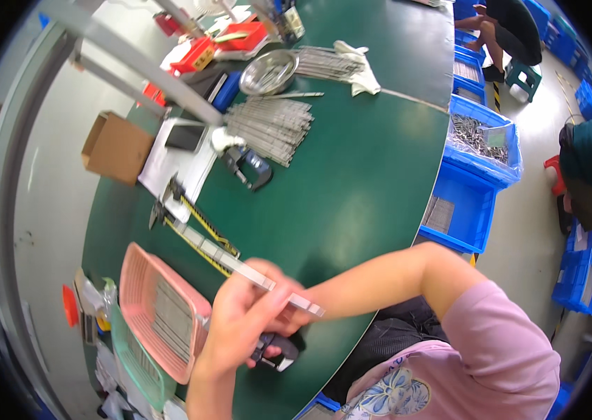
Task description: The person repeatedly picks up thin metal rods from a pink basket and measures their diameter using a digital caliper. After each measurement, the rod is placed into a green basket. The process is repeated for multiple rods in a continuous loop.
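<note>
Here both hands [257, 318] grip the long caliper [240, 266] above the green table [352, 182].

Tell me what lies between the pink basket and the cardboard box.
In the head view, two calipers lie on the green table between the pink basket and cardboard box.

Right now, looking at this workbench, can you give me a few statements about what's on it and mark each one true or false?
1. Both hands, the left hand and the right hand, hold a long metal caliper. True.
2. The table has a red top. False: it is dark green.
3. A pink basket lies beside the hands. True.
4. The round metal bowl sits in the pink basket. False: it stands at the far end of the table.
5. The blue crates stand off the table's right edge. True.
</note>
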Tool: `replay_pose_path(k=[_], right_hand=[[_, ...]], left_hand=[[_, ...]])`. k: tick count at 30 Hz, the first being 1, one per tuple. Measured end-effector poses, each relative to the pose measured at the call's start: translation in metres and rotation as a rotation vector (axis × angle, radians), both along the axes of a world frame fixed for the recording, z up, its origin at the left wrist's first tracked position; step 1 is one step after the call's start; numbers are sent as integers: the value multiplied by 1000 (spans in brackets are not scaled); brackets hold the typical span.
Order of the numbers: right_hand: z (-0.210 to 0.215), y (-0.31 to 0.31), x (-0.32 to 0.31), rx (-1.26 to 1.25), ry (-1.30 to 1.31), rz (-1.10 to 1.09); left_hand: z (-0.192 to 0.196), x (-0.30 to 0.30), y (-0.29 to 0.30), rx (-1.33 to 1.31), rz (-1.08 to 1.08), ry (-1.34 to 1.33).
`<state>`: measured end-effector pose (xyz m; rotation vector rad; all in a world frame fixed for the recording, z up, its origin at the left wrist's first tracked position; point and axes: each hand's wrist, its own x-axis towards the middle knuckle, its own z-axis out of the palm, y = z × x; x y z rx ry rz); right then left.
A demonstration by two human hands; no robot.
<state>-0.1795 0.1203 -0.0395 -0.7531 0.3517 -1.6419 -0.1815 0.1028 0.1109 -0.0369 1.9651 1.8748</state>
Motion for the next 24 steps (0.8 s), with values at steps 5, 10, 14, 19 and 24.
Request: replay_pose_path(k=[5, 10, 14, 19, 24], right_hand=[[28, -1, -10, 321, -232, 290], [37, 6, -9, 350, -175, 136], [34, 5, -7, 364, -154, 53], [26, -1, -8, 365, -131, 69], [24, 0, -15, 299, -87, 264]], left_hand=[[-9, -143, 81, -143, -253, -101], [-56, -273, 128, -111, -176, -139], [-70, -329, 140, -60, -9, -191], [-67, -335, 116, -103, 67, -219], [-37, -259, 70, -227, -81, -66]])
